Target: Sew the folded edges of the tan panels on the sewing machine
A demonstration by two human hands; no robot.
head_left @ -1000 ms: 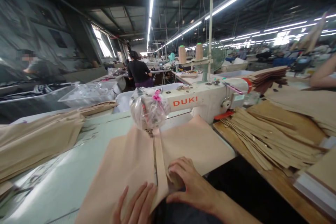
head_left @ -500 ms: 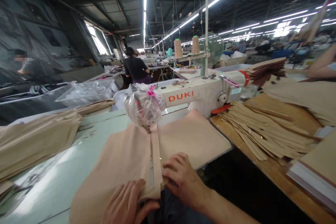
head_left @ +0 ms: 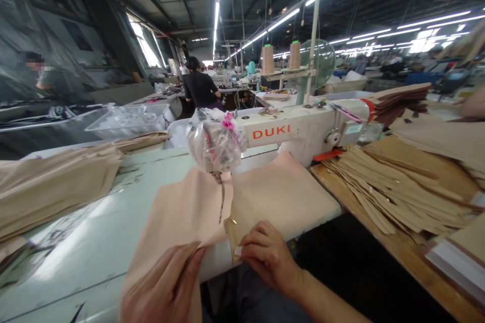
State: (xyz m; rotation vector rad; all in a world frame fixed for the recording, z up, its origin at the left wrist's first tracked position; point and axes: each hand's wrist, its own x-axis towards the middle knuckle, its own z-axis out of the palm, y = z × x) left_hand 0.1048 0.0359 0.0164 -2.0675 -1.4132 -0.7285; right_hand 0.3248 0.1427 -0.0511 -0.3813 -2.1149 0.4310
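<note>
A beige fabric panel (head_left: pixel 276 192) lies on the pale green sewing table (head_left: pixel 94 232) under the needle of a white DUKI sewing machine (head_left: pixel 299 131). The machine's head is wrapped in a clear plastic bag (head_left: pixel 214 144). My left hand (head_left: pixel 162 287) is closed on the near left edge of the fabric, lifting it. My right hand (head_left: pixel 265 257) pinches the folded tan strip (head_left: pixel 233 229) at the fabric's near end. A dark zipper line (head_left: pixel 222 202) runs from the needle toward my hands.
Stacked tan fabric pieces (head_left: pixel 394 192) cover the wooden table on the right. More tan fabric (head_left: pixel 49 192) is piled on the left. A clear plastic bin (head_left: pixel 125 121) stands behind. Thread cones (head_left: pixel 268 59) and a fan (head_left: pixel 322 65) rise behind the machine. A person in black (head_left: pixel 200 88) works further back.
The fabric has been fed further under the needle. My left hand went from lying flat to gripping and lifting the near edge. My right hand now pinches the folded strip end.
</note>
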